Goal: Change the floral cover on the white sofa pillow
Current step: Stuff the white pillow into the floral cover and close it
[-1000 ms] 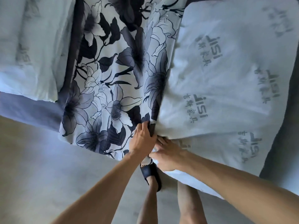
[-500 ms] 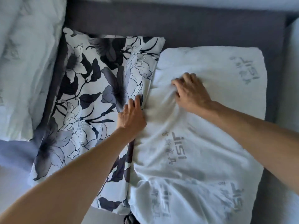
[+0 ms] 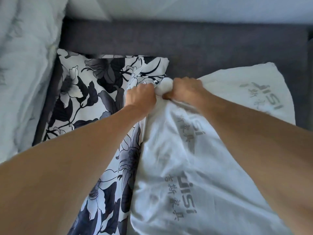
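Two hands meet: left hand (image 3: pixel 141 97) clenches the floral cover (image 3: pixel 94 85), right hand (image 3: pixel 185 89) grips the white pillow (image 3: pixel 177 167) corner.

hands: 2 (image 3: pixel 141 97) (image 3: pixel 185 89) | floral cover: 1 (image 3: pixel 94 92) | white pillows: 2 (image 3: pixel 194 167) (image 3: pixel 22 73)

On the dark grey fabric sofa seat (image 3: pixel 194 46) the black-and-white floral cover (image 3: pixel 94 92) lies to my left and the white printed sofa pillow (image 3: pixel 194 167) to my right — their edges touching. My left hand (image 3: pixel 141 97) and right hand (image 3: pixel 184 89) meet at that seam, side by side. Another pale cushion (image 3: pixel 25 73) sits far left, beside the cover.
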